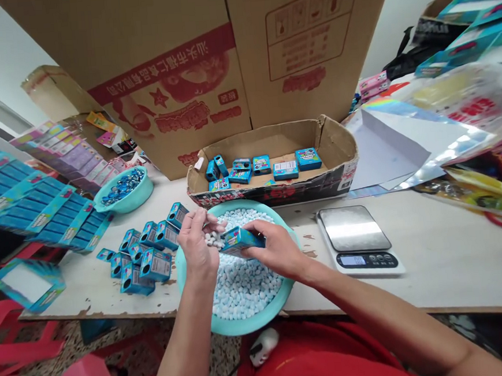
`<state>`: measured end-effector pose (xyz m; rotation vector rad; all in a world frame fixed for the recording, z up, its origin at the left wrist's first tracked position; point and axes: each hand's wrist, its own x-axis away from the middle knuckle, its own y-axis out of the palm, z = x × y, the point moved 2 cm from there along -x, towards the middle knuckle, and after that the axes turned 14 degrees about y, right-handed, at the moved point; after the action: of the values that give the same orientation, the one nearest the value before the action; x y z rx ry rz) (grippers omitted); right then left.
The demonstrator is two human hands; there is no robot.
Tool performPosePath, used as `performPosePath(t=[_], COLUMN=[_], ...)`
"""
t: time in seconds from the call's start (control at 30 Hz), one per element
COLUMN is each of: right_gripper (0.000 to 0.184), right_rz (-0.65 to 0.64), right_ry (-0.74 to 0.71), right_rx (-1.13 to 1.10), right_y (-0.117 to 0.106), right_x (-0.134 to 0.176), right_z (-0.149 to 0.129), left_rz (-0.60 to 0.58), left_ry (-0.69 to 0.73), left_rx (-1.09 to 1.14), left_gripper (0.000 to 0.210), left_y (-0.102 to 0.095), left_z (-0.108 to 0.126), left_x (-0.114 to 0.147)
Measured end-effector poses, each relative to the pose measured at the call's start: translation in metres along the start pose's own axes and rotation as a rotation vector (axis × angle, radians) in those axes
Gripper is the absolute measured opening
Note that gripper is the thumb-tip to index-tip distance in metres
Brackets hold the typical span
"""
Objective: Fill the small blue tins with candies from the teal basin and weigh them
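Note:
My right hand (277,247) grips a small blue candy box (236,239), held tilted over a turquoise basin (239,327) full of pale blue and white candies (246,287). Close to the left end of that box, my left hand (197,238) is cupped around a few white candies (214,239). Its fingers are curled and partly hide what lies in the palm. Left of the basin, several blue candy boxes (155,265) stand grouped on the table, with round dark holes showing on some.
Behind the basin sits a cut-down cardboard tray (337,172) with several blue boxes. A digital scale (359,240) lies to the right. A smaller turquoise bowl (132,200) of shiny blue pieces, stacked display cartons (39,210) and a large carton (180,60) stand around.

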<state>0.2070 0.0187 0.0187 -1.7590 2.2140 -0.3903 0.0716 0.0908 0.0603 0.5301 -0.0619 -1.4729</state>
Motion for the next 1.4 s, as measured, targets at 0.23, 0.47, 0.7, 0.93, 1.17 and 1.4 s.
performPosePath(t=[0.23, 0.47, 0.7, 0.93, 1.17, 1.4], right_gripper=[0.032, 0.030, 0.032, 0.031, 0.036, 0.039], right_rz=[-0.004, -0.008, -0.001, -0.051, 0.011, 0.582], right_ry=[0.052, 0.074, 0.100, 0.089, 0.094, 0.210], right_rx=[-0.076, -0.125, -0.147, -0.380, -0.553, -0.387], right_y=[0.003, -0.001, 0.007, -0.016, -0.058, -0.146], right_x=[0.000, 0.001, 0.000, 0.010, 0.032, 0.062], right_z=[0.012, 0.011, 0.018, 0.011, 0.033, 0.119], left_rz=[-0.017, -0.087, -0.188, -0.210, -0.993, -1.123], left_ry=[0.048, 0.023, -0.070, 0.126, 0.077, 0.073], left_rx=[-0.049, -0.029, -0.021, -0.332, -1.537, -1.523], left_gripper=[0.023, 0.021, 0.020, 0.023, 0.046, 0.051], left_y=[0.005, 0.008, 0.019, -0.015, -0.053, -0.044], left_z=[-0.007, -0.003, -0.004, 0.003, -0.058, -0.061], left_x=[0.000, 0.004, 0.006, -0.011, 0.021, 0.049])
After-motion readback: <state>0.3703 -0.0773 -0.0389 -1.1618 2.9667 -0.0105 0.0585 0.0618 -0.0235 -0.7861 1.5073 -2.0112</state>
